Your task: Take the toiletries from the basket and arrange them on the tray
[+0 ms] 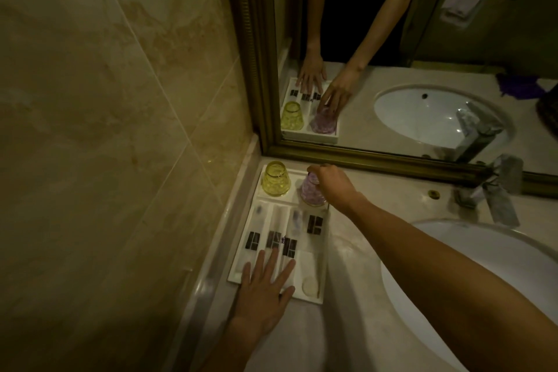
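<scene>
A white tray (324, 254) lies on the counter in the corner by the wall. At its far end stand two upside-down glasses: a yellow glass (275, 180) on the left and a purple glass (312, 192) on the right. My right hand (330, 183) grips the purple glass by its upturned base. Several clear sachets with dark labels (282, 235) lie side by side in the tray's middle. A small round soap (311, 286) sits in the near right corner. My left hand (265, 290) rests flat with spread fingers on the tray's near end, over the sachets' ends. The basket is only a dark edge at the far right.
A round white sink (489, 254) fills the counter to the right, with a chrome tap (498, 187) behind it. A gold-framed mirror (392, 157) stands just behind the tray. A marble wall (120, 130) closes the left side. A dark basket edge (548, 112) shows in the mirror.
</scene>
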Demonstrator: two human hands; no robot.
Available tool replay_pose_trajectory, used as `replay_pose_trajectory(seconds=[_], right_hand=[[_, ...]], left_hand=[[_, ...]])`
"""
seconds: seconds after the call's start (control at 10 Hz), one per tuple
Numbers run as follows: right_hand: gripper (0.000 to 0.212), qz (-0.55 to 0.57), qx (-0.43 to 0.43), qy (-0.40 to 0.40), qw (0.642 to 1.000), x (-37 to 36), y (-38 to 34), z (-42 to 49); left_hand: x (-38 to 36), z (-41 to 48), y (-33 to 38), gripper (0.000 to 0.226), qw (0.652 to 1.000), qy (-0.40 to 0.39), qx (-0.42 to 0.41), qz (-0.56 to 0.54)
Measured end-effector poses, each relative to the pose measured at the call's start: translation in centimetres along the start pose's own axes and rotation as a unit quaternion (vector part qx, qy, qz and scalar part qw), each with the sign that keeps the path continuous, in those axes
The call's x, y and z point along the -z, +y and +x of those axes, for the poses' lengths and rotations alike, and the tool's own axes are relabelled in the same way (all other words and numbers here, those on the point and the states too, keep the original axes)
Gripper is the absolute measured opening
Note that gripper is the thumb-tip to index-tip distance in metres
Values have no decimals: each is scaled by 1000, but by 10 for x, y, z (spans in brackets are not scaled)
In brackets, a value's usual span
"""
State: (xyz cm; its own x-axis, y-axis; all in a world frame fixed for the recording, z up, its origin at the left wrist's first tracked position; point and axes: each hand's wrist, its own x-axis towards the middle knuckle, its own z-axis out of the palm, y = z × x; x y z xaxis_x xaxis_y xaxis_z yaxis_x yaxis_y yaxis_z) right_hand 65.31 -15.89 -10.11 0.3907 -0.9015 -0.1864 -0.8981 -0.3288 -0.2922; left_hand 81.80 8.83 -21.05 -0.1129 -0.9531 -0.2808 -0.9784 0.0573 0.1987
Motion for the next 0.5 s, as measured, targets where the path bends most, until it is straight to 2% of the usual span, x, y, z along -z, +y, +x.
replay_pose_trajectory(seconds=[0.1, 0.2, 0.5], right_hand=[[67, 5, -8, -19, 1000, 1, -1, -1], [74, 42, -11, 21, 999, -2, 0, -8], [69, 32, -37, 69, 996, 0, -2, -39]], left_hand=[[3, 0, 0, 59, 1000, -6, 1, 0], [3, -1, -1, 59, 1000, -2, -1, -9], [3, -1, -7, 60, 999, 25, -31, -3]])
